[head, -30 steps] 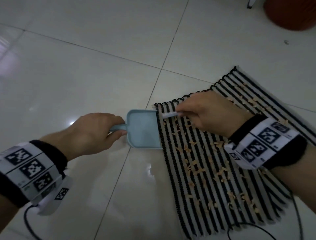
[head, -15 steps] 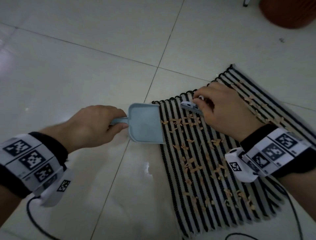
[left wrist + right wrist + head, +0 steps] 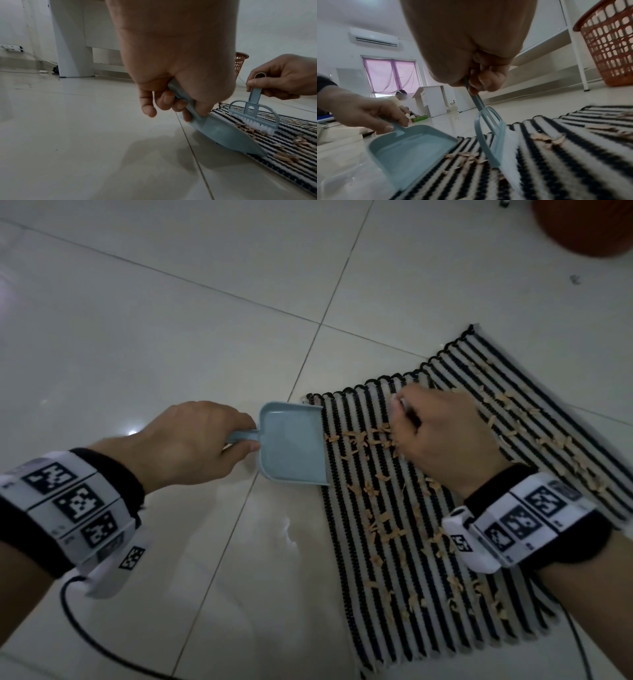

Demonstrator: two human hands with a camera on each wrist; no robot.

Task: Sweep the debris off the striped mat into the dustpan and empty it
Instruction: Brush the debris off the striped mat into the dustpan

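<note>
A black-and-white striped mat [image 3: 421, 604] lies on the tiled floor, strewn with tan debris flakes [image 3: 380, 522]. My left hand [image 3: 191, 443] grips the handle of a light-blue dustpan [image 3: 291, 443], whose lip rests on the mat's left edge [image 3: 412, 151]. My right hand [image 3: 442, 436] holds the handle of a small blue brush [image 3: 254, 116] with white bristles [image 3: 510, 155] standing on the mat just right of the pan. A small pile of flakes [image 3: 467, 158] lies between bristles and pan lip. The pan's inside looks bare.
An orange laundry basket [image 3: 607, 43] stands beyond the mat at the far right. White furniture legs [image 3: 72, 51] and a wall socket with cable [image 3: 12, 48] are at the left. Another person [image 3: 400, 97] crouches far off. Black cables trail from my wrists [image 3: 89, 631].
My right hand has drawn the brush back from the pan's lip, to the right across the mat. The left hand and dustpan have barely shifted.
</note>
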